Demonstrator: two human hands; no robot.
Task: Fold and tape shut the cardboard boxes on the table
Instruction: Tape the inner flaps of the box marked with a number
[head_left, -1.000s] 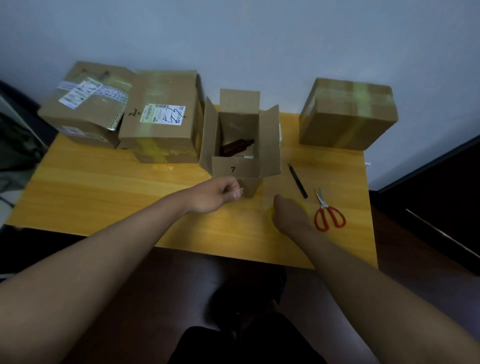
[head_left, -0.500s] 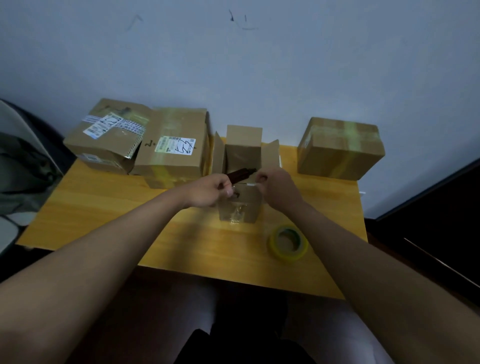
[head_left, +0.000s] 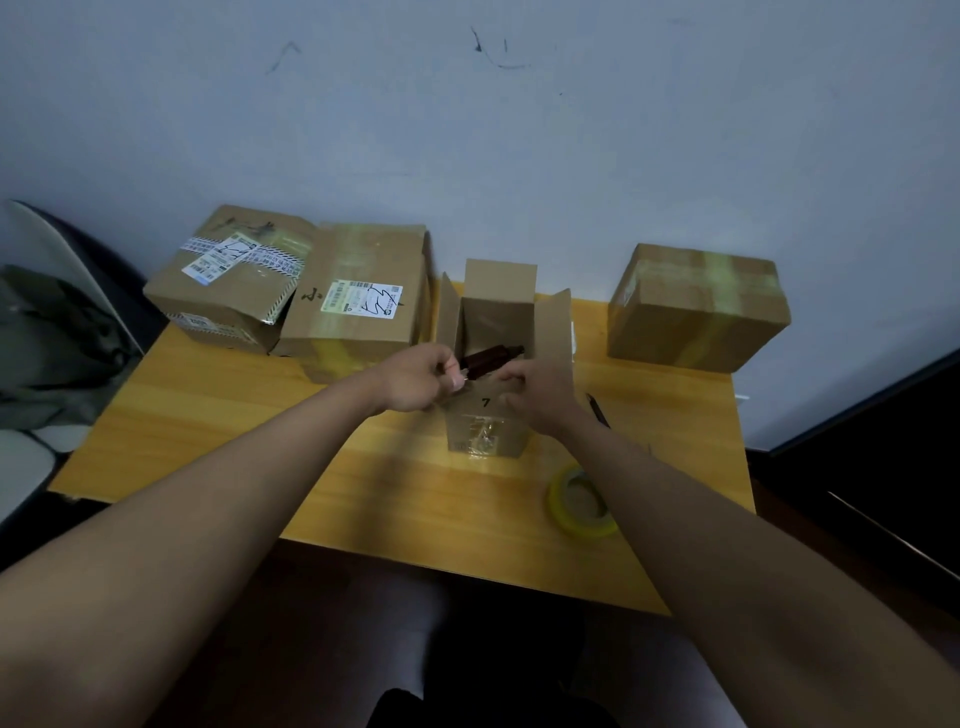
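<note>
1. The open box (head_left: 488, 426) stands upright at the centre of the frame on the yellow counter (head_left: 208, 426), its near face marked with a 7. Three flaps stand up, at the back, left and right; the near flap is the one both hands meet at.
2. The left hand (head_left: 418, 382) is at the near-left corner of the box opening, fingers curled and pinching the near flap's edge, as far as the view shows.
3. The right hand (head_left: 540, 392) is at the near-right side of the opening, fingers curled over the same flap; whether they truly grip it or only press on it cannot be told.
4. A dark bottle (head_left: 488, 358) lies inside, its long axis running left to right and tilted slightly up toward the right, just beyond both hands.
5. The relation that matters: the flap lies between the two hands, its fold line running left to right, so it likely needs tipping away from the person over the bottle. Both hands are equally near.
6. The roll of tape (head_left: 579, 501) lies lower right of the box, nearer the right hand.
7. Three taped boxes sit behind: two at upper left (head_left: 358, 296), one at upper right (head_left: 696, 306).
</note>
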